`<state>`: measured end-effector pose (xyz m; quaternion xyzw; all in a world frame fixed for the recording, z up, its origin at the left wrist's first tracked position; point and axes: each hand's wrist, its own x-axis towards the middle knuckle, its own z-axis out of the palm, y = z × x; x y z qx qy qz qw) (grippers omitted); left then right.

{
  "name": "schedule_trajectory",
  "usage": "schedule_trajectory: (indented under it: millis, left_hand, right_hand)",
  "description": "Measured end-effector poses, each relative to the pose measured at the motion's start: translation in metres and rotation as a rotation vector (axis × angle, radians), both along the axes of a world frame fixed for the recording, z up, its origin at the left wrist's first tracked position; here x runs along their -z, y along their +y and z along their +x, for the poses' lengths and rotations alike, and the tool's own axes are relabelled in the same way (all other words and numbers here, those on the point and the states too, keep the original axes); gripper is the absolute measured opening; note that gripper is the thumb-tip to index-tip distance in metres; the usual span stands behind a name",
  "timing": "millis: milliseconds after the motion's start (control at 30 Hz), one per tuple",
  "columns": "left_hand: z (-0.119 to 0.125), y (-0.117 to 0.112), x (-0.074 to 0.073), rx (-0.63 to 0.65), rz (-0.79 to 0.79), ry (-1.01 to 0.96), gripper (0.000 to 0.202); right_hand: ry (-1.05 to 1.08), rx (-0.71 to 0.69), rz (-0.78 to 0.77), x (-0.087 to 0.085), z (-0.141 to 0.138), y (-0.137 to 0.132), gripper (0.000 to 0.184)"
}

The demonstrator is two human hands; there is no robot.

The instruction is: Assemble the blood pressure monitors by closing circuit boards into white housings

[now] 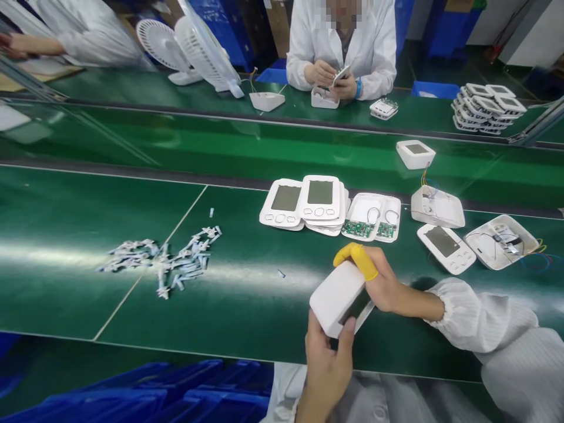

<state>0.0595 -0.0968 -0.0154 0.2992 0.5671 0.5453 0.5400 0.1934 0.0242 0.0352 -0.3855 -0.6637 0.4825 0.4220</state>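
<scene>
Right hand (390, 285) closed on a white plastic device casing (337, 296), yellow finger cots (356, 260) on two fingers; left hand (326, 370) grips it from below. Casing held over the near edge of the green surface (247, 317). Open casing with circuit boards (372, 218) lies just beyond it. Risk: smooth plastic slipping through the cots, falling onto the exposed boards.

**Room Leftward, Crowding Ahead**

Left of the white casing (337, 296) held by the left hand (326, 370) and right hand (388, 282), a hand could pass over the green workbench (229, 317) to the heap of small white parts (176, 261). Ahead, the open casing with circuit boards (372, 217) and a display casing (445, 248) block the way.
</scene>
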Motion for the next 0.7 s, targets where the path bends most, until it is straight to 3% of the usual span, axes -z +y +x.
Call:
schedule_trajectory:
  millis: [67,167,367,533,700]
  left_hand:
    - [-0.007,0.009,0.005,-0.001,0.035,0.011,0.054]
    - [-0.022,0.023,0.007,-0.007,0.048,-0.202,0.06]
    - [-0.041,0.038,0.003,0.006,-0.022,-0.595,0.05]
    - [-0.043,0.054,-0.005,-0.038,0.047,-0.63,0.046]
    - [-0.039,0.061,-0.008,-0.082,0.049,-0.645,0.041]
  right_hand:
    - [0.076,0.023,-0.2,-0.001,-0.002,-0.001,0.049]
    - [0.18,0.035,-0.346,-0.004,-0.003,-0.004,0.051]
    - [0.19,-0.069,-0.273,-0.013,0.004,-0.015,0.053]
    - [0.062,-0.113,-0.125,-0.014,0.012,-0.019,0.056]
    - [-0.017,-0.163,-0.073,-0.007,0.022,-0.019,0.048]
